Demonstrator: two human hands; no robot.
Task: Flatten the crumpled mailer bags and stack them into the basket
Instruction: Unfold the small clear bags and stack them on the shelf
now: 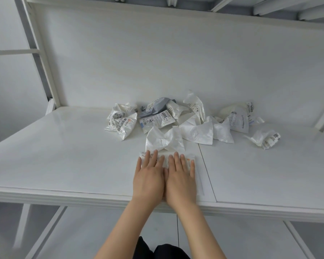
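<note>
A white mailer bag (198,176) lies flat on the white table (64,156) near its front edge, mostly hidden under my hands. My left hand (150,174) and my right hand (180,178) press on it side by side, palms down, fingers straight. Just behind it sits a crumpled white mailer (164,140). Farther back lies a heap of several crumpled mailers: a labelled white one (122,120) at the left, a grey one (155,106) in the middle, more white ones (236,118) to the right. No basket is in view.
A small crumpled mailer (264,138) lies apart at the right. A white back panel (157,62) rises behind the heap. White frame posts (43,58) stand at the left. A seam (207,172) runs across the tabletop just right of my hands.
</note>
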